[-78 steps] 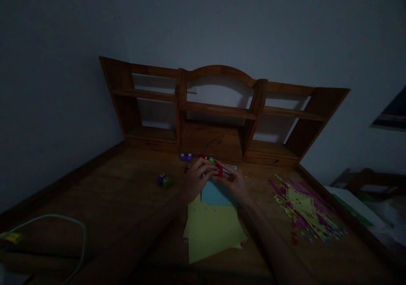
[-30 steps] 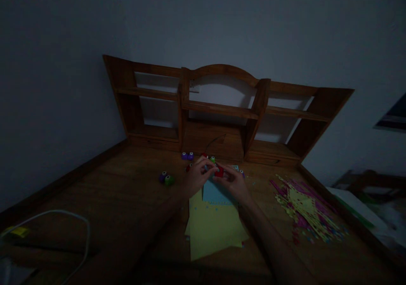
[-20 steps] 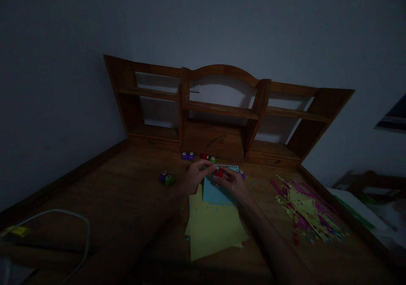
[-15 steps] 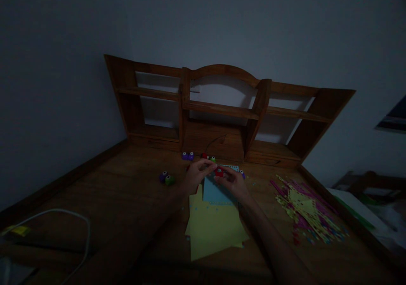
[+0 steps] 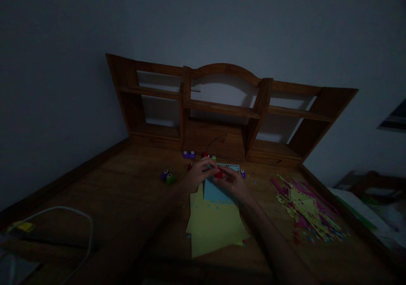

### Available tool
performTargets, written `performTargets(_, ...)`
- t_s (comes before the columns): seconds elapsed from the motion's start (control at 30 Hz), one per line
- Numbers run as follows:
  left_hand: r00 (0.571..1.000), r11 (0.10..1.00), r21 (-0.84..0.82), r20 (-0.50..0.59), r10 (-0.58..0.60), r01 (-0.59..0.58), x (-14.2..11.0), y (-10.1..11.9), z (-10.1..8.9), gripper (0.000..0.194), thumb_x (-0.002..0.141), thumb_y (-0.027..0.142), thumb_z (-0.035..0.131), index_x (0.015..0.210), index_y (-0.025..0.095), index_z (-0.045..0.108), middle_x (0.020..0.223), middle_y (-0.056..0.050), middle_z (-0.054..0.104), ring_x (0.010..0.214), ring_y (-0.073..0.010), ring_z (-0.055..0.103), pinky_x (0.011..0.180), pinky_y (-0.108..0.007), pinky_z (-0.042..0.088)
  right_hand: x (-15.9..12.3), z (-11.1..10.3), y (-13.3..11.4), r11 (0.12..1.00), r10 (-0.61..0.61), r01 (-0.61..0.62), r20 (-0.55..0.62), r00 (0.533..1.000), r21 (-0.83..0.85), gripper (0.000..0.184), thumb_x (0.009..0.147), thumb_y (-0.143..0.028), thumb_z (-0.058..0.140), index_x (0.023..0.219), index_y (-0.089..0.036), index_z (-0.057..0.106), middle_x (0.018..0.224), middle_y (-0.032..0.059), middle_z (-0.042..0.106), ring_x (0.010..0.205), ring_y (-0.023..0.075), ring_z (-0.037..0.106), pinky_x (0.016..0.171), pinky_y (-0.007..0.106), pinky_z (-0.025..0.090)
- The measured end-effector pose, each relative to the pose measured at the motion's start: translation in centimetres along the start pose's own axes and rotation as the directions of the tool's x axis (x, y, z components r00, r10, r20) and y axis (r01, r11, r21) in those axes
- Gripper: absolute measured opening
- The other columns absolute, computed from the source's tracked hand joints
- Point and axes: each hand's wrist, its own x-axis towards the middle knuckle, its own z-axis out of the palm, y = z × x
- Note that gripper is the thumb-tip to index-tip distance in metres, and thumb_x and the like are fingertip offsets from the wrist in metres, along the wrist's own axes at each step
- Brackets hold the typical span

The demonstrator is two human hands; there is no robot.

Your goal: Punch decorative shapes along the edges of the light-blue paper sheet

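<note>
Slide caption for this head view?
Right hand holding a red object, left hand at its edge, above blue paper on a wooden desk.

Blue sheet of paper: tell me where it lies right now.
In the head view, the blue sheet lies just right of centre on the desk, overlapping the far part of the yellow sheets, partly hidden by the left hand and right hand.

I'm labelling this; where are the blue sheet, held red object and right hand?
Blue sheet (image 5: pixel 216 193): head view, lower part.
Held red object (image 5: pixel 218 174): head view, visible side.
Right hand (image 5: pixel 234 183): head view, its middle.
</note>
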Motion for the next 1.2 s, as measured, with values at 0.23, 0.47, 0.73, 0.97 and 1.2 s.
performTargets(0.23, 0.964, 0.967, -0.164, -0.147, -0.222, 0.198, 0.6, -1.6, -0.7, 0.024, 0.074, 0.038, 0.070, 0.087, 0.018, 0.065, 0.086, -0.004, 0.069, 0.081, -0.0181, 0.064, 0.076, -0.029, 0.049, 0.0, -0.1, 0.7, 0.995, 0.093, -0.093, -0.011, 0.996, -0.023, 0.044, 0.070, -0.035, 0.073, 0.111, -0.022, 0.067, 0.089, 0.0029, 0.069, 0.071, 0.0163, 0.060, 0.063, 0.027, 0.048)
performTargets(0.47, 0.928, 0.958, 0.193, -0.347, -0.134, 0.211, 0.5, -1.8, -3.9, 0.019, 0.078, 0.034, 0.064, 0.085, 0.018, 0.071, 0.090, -0.007, 0.070, 0.083, -0.0206, 0.061, 0.077, -0.031, 0.045, 1.0, -2.3, -0.2, 0.968, 0.204, -0.138, -0.339, 0.918, 0.208, 0.023, 0.072, -0.044, 0.058, 0.070, -0.021, 0.057, 0.055, -0.0054, 0.047, 0.046, 0.0098, 0.038, 0.043, 0.021, 0.026)
performTargets(0.73, 0.900, 0.926, 0.084, -0.282, -0.331, 0.367, 0.4, -3.8, -1.2, 0.036, 0.064, 0.045, 0.079, 0.077, 0.016, 0.062, 0.075, -0.006, 0.070, 0.070, -0.0201, 0.065, 0.064, -0.030, 0.049, -0.3, -8.7, 0.8, 0.629, 0.318, -0.532, -0.437, 0.841, -0.567, 0.051, 0.073, -0.062, 0.056, 0.045, -0.020, 0.055, 0.046, 0.0053, 0.053, 0.046, 0.0182, 0.049, 0.050, 0.029, 0.028)
performTargets(0.97, 0.897, 0.901, -0.138, -0.114, -0.428, 0.412, 0.2, -3.0, -1.1, 0.033, 0.060, 0.038, 0.081, 0.077, 0.013, 0.068, 0.065, -0.004, 0.069, 0.050, -0.0134, 0.059, 0.049, -0.024, 0.045, 0.1, -7.8, 0.4, 0.776, 0.203, -0.452, -0.505, 0.839, -0.440, 0.048, 0.074, -0.060, 0.056, 0.049, -0.018, 0.058, 0.048, 0.0044, 0.056, 0.049, 0.0183, 0.051, 0.047, 0.028, 0.029)
performTargets(1.2, 0.919, 0.989, -0.115, -0.372, -0.131, 0.094, 1.3, 1.4, -2.2, 0.027, 0.076, 0.038, 0.070, 0.091, 0.016, 0.069, 0.090, -0.008, 0.072, 0.074, -0.0194, 0.070, 0.061, -0.027, 0.054, 0.3, -6.4, -2.0, 0.984, 0.157, -0.074, -0.591, 0.791, 0.162, 0.034, 0.068, -0.050, 0.067, 0.062, -0.018, 0.058, 0.053, -0.0027, 0.052, 0.046, 0.0105, 0.040, 0.045, 0.023, 0.031)
